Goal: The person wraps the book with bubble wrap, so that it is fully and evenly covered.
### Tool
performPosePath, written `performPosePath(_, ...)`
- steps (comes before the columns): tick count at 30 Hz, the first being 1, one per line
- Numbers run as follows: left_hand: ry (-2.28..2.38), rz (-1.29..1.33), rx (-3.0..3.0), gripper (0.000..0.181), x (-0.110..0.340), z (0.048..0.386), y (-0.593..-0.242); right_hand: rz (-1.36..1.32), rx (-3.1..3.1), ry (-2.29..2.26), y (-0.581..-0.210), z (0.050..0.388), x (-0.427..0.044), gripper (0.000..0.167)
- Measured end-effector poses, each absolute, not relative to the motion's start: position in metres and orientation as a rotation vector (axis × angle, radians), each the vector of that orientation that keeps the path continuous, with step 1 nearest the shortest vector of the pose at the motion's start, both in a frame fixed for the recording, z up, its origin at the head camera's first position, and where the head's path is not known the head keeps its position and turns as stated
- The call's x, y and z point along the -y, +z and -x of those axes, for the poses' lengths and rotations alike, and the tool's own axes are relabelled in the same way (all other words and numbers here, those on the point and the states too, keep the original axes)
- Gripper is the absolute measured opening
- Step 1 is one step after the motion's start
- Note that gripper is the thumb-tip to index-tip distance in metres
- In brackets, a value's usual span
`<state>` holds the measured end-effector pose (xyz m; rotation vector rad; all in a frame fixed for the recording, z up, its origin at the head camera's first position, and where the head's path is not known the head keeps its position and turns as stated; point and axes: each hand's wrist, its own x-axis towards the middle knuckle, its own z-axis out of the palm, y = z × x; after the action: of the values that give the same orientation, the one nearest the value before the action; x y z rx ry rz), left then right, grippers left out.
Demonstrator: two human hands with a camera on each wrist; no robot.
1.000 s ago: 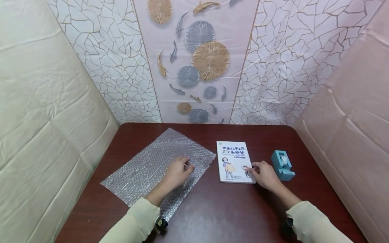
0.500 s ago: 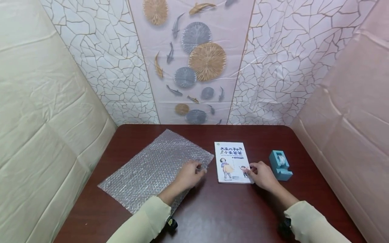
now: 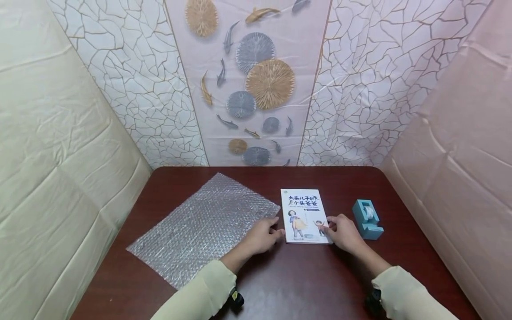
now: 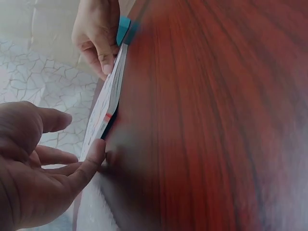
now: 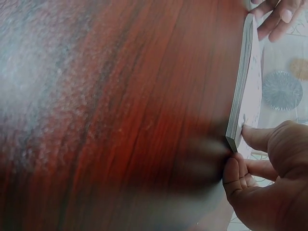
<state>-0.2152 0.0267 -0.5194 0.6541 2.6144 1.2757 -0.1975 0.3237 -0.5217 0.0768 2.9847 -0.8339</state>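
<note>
A white paperback (image 3: 306, 218), showing dark-blue Chinese lettering above two cartoon figures, is lying just right of the bubble-wrap sheet (image 3: 200, 231); the right hand (image 3: 346, 233) is pinching its edge farther from the sheet, the left hand (image 3: 262, 235) holding fingers apart beside the sheet's right corner

Head cam: bright, even; soft glare on tabletop (image 3: 302, 284), glints on bubble wrap (image 3: 206, 229). Wrist cams dimmer, hazy w/ soft detail; R wrist has pale glare top-L, dark shadow by right hand (image 5: 281, 185).
</note>
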Motion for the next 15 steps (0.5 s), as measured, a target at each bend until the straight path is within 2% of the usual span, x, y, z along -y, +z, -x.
performPosePath(15,1.356,-0.608,-2.502,0.063,-0.045,0.208,-0.517,-0.109,-2.973,-0.843,-0.521,0.198,-0.320,0.053)
